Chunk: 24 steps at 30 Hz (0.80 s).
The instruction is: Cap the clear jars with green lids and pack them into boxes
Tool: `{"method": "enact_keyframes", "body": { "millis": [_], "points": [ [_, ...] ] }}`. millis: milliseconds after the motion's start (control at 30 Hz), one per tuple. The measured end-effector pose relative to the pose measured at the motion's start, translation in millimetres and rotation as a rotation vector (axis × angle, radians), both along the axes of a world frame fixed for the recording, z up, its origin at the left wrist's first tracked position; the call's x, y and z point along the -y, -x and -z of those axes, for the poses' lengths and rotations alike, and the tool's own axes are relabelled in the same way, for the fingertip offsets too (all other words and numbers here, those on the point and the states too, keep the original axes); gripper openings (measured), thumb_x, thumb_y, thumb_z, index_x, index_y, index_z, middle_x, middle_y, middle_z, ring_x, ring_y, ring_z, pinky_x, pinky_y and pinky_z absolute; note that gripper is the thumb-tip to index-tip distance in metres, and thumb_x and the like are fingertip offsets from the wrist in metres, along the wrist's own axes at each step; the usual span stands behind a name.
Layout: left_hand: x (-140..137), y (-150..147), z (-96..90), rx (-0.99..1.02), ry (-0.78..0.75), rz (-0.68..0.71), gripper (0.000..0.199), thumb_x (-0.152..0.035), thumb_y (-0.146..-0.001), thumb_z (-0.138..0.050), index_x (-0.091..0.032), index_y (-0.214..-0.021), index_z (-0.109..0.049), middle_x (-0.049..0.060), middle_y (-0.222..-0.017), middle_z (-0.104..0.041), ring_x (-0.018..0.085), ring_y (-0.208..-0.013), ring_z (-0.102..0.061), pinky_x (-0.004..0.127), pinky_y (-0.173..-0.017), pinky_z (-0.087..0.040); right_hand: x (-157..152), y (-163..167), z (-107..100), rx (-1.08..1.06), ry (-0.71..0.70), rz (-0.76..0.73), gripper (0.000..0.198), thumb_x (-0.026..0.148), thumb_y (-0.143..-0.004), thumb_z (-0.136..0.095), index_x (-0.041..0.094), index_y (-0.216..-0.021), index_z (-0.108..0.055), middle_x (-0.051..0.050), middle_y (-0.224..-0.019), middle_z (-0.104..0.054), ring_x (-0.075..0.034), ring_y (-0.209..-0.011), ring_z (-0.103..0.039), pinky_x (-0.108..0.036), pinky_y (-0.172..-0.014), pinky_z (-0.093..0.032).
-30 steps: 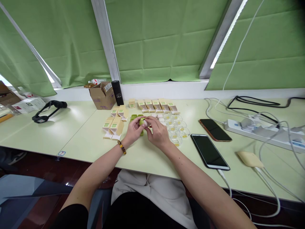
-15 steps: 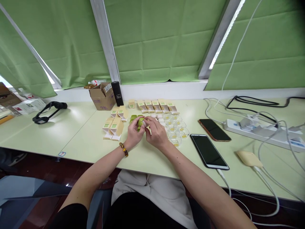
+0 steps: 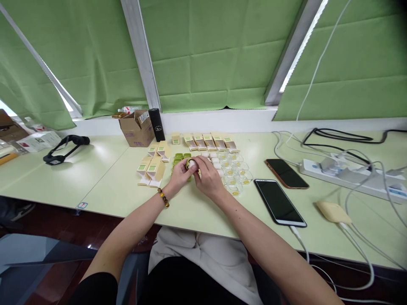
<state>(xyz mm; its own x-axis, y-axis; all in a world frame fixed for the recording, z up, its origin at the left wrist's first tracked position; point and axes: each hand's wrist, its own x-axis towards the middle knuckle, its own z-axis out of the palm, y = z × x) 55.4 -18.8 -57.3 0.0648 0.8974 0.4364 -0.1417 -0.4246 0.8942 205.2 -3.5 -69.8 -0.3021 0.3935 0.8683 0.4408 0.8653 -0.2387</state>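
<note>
**Both hands pinching one little green cup, centre frame**

The small green cup [image 3: 190,163] with a white piece in it sits at frame centre, just above the tabletop [image 3: 111,186]. Left hand [image 3: 179,176] steadies it, grip clamped on its side; right hand [image 3: 208,178] pinches the top, probably seating the white bit. More green cups [image 3: 178,156], clear lids [image 3: 235,183] and tan boxes [image 3: 152,168] lie close around, handy to reach.

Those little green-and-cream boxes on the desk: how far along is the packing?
A row of small boxes lies at the back and another cluster at the left; whether they are filled cannot be told. The left hand and right hand together hold one small green-and-white piece. Clear cups and green pieces lie loose on the desk, apparently unboxed.
</note>
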Motion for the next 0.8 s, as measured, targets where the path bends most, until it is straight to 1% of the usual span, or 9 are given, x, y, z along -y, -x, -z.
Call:
{"method": "enact_keyframes", "body": {
  "millis": [133, 233, 367, 467, 533, 600, 700, 800],
  "points": [
    [2.9, 0.0, -0.6, 0.040, 0.023, 0.051, 0.054, -0.057, -0.085, -0.084, -0.013, -0.114, -0.070, 0.007, -0.100, -0.072, 0.017, -0.089, -0.065, 0.027, -0.083, -0.053, -0.4, -1.1, -0.6, -0.005, 0.018, -0.001, 0.043, 0.021, -0.105, -0.046, 0.019, -0.147, -0.055, -0.020, -0.133, -0.067, -0.033, -0.127, -0.065, -0.054, -0.105, -0.062],
    [2.5, 0.7, 0.5, 0.049, 0.031, 0.052, 0.050, -0.057, -0.086, -0.082, -0.014, -0.109, -0.070, 0.005, -0.095, -0.070, 0.015, -0.085, -0.065, 0.026, -0.080, -0.053, -0.1, -0.2, -0.4, -0.003, 0.022, 0.005, 0.042, 0.021, -0.104, -0.048, 0.019, -0.145, -0.055, -0.020, -0.132, -0.066, -0.033, -0.125, -0.066, -0.053, -0.103, -0.063],
    [1.3, 2.1, 2.1, 0.054, 0.045, 0.051, 0.051, -0.056, -0.086, -0.083, -0.013, -0.110, -0.070, 0.005, -0.096, -0.070, 0.014, -0.085, -0.066, 0.024, -0.078, -0.053, 1.6, -0.2, -2.3, -0.003, -0.006, 0.025, 0.041, 0.021, -0.104, -0.051, 0.019, -0.144, -0.055, -0.019, -0.131, -0.067, -0.033, -0.124, -0.066, -0.053, -0.102, -0.063],
    [0.2, 2.6, 3.2, 0.085, 0.084, 0.078, 0.053, -0.059, -0.085, -0.083, -0.013, -0.110, -0.070, 0.006, -0.095, -0.072, 0.015, -0.084, -0.069, 0.023, -0.075, -0.054, 3.8, -1.9, -6.2, -0.019, -0.004, 0.049, 0.043, 0.022, -0.101, -0.058, 0.020, -0.143, -0.055, -0.018, -0.130, -0.069, -0.034, -0.120, -0.066, -0.053, -0.099, -0.063],
    [-0.3, 2.4, 3.6, 0.108, 0.123, 0.119, 0.058, -0.065, -0.085, -0.080, -0.013, -0.109, -0.069, 0.007, -0.094, -0.074, 0.016, -0.082, -0.072, 0.024, -0.072, -0.056, 5.0, -2.7, -8.3, -0.045, 0.042, 0.052, 0.047, 0.023, -0.098, -0.063, 0.022, -0.144, -0.054, -0.015, -0.126, -0.071, -0.034, -0.114, -0.066, -0.054, -0.095, -0.063],
    [-0.6, 2.0, 3.8, 0.118, 0.158, 0.157, 0.065, -0.072, -0.085, -0.076, -0.013, -0.110, -0.069, 0.009, -0.095, -0.076, 0.018, -0.085, -0.075, 0.027, -0.073, -0.058, 5.9, -2.5, -9.2, -0.091, 0.107, 0.032, 0.052, 0.023, -0.095, -0.067, 0.024, -0.144, -0.053, -0.014, -0.122, -0.072, -0.033, -0.111, -0.066, -0.054, -0.091, -0.064],
    [-1.3, 1.4, 4.3, 0.122, 0.186, 0.171, 0.068, -0.078, -0.086, -0.070, -0.014, -0.108, -0.071, 0.011, -0.097, -0.078, 0.023, -0.094, -0.077, 0.032, -0.080, -0.061, 7.6, -0.5, -9.7, -0.217, 0.215, -0.029, 0.055, 0.026, -0.091, -0.071, 0.026, -0.143, -0.051, -0.014, -0.123, -0.070, -0.032, -0.112, -0.066, -0.049, -0.086, -0.064],
    [-2.7, 0.6, 6.2, 0.119, 0.209, 0.173, 0.070, -0.082, -0.088, -0.063, -0.015, -0.104, -0.073, 0.013, -0.096, -0.079, 0.025, -0.099, -0.077, 0.035, -0.085, -0.062, 9.8, 2.3, -11.3, -0.354, 0.321, -0.118, 0.058, 0.029, -0.091, -0.072, 0.027, -0.143, -0.046, -0.012, -0.124, -0.069, -0.027, -0.109, -0.069, -0.045, -0.086, -0.064]
  ]
}}
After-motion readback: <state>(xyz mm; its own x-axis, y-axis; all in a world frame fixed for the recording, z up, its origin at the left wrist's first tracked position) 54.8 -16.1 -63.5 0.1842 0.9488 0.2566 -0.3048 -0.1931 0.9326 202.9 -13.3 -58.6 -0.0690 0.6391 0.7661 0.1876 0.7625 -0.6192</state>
